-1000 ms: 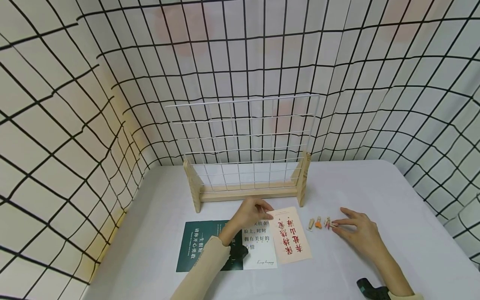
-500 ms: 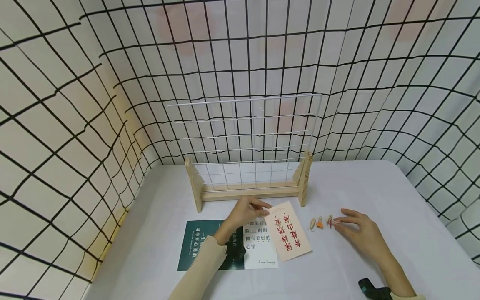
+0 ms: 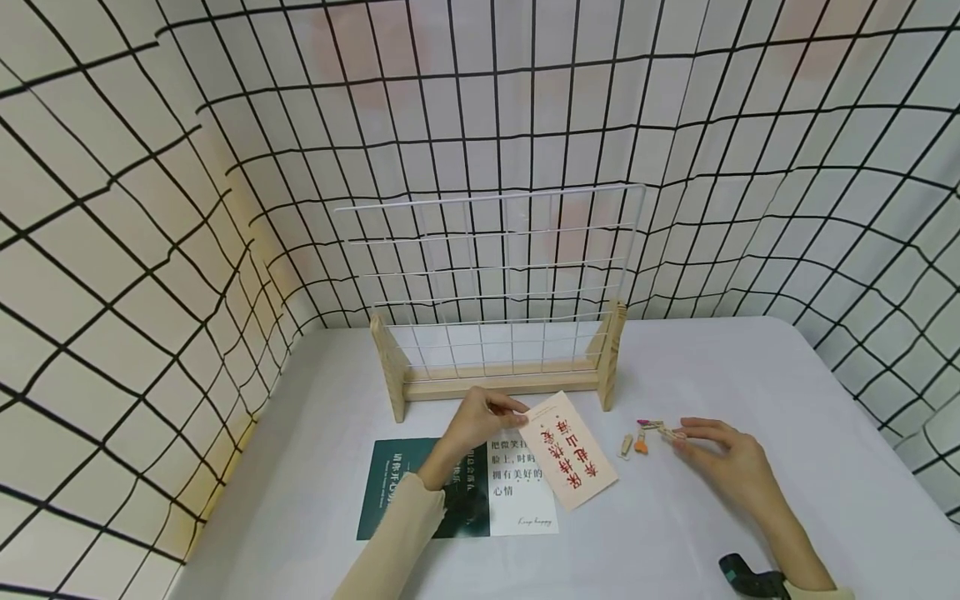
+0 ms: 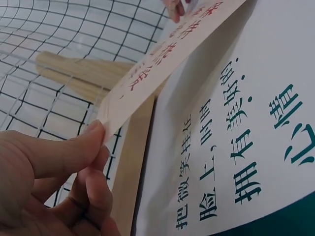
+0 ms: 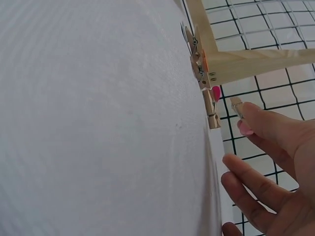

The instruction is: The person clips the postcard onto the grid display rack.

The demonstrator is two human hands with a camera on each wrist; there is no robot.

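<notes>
My left hand (image 3: 480, 421) pinches the top left corner of a pale pink card (image 3: 567, 454) printed with red characters. The card slants over a white card (image 3: 522, 500) with green writing, its pinched corner lifted in the left wrist view. Between thumb and forefinger, my right hand (image 3: 723, 458) holds a small wooden clothespin (image 5: 236, 105) with a pink decoration. Other mini clothespins lie just left of that hand: a plain-looking one (image 3: 626, 447), one with an orange decoration (image 3: 641, 443) and one with a pink tip (image 5: 215, 94).
Behind the cards stands a white wire grid rack (image 3: 510, 275) on a wooden base (image 3: 498, 387). Dark green cards (image 3: 386, 483) lie left of the white one, partly under my left forearm. Black netting (image 3: 420, 108) over white cloth surrounds the white table (image 3: 697, 367).
The pink card has turned and shifted up and left with my left hand. My right hand has lifted a clothespin from the group, leaving the pink-tipped one lying differently.
</notes>
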